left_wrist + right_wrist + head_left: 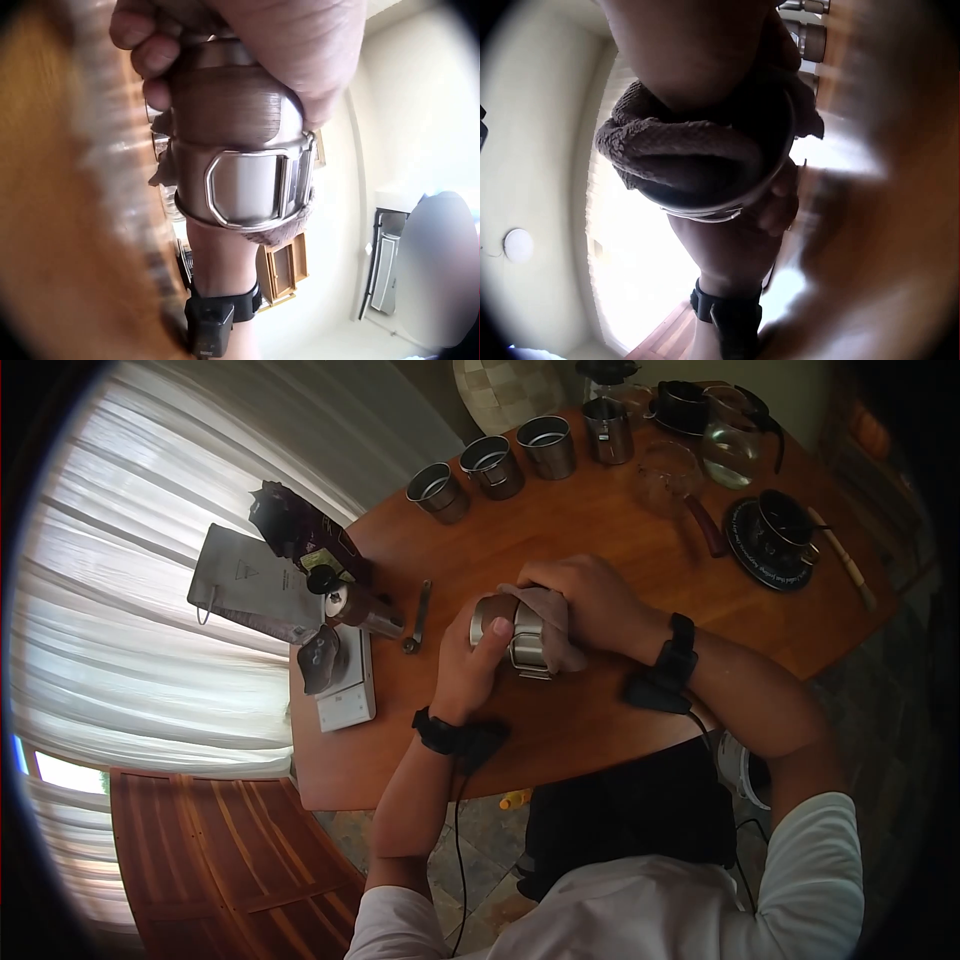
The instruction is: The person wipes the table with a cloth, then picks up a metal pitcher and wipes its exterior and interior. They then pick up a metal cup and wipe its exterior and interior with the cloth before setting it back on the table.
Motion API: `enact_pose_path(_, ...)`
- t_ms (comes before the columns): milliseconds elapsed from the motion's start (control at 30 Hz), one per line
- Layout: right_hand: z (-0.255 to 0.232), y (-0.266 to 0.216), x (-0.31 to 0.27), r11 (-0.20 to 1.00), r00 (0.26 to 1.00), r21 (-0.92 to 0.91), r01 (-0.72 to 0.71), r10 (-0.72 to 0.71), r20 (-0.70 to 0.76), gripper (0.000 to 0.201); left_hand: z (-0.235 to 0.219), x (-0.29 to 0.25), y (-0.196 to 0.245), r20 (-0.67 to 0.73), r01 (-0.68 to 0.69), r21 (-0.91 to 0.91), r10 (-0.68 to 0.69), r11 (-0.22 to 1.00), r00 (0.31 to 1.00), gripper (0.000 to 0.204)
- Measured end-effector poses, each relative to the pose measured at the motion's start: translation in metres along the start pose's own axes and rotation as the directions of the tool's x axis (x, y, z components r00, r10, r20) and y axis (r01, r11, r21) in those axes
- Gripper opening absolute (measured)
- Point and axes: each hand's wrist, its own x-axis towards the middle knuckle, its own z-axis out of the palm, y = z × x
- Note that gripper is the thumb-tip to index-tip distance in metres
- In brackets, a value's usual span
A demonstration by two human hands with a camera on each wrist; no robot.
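A stainless steel mug [527, 647] with a folding wire handle [214, 187] lies tipped on its side between my hands, over the wooden table. My left hand [466, 668] grips the mug round its base end, thumb along the side. At the mouth, my right hand [590, 598] holds a brown cloth [562, 630], and its fingertips are hidden inside the mug. The right wrist view shows the cloth [667, 146] bunched in the mouth and folded over the rim. A brownish band [225, 109] wraps the mug's body near the base.
Metal mugs [492, 467] stand in a row along the far edge. Left are a dark bag [300, 530], a hand grinder [365, 610], its crank [418, 618] and a white scale [347, 700]. Right stand a glass carafe [730, 455] and a black cup [783, 520] on a saucer.
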Motion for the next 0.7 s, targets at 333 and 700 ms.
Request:
enact_pose_path(333,0.013,0.018,0.001,0.693,0.897,0.574,-0.436,0.386,0.216,0.024,-0.011,0.006,-0.006,-0.01,0.176,-0.186,-0.181,0.967,0.984,0.055)
enact_pose_path(700,-0.013,0.028,0.014,0.797,0.844,0.555,-0.239,0.453,-0.286,0.022,-0.014,0.015,-0.005,-0.079,0.208,-0.567,-0.304,0.797,0.949,0.06)
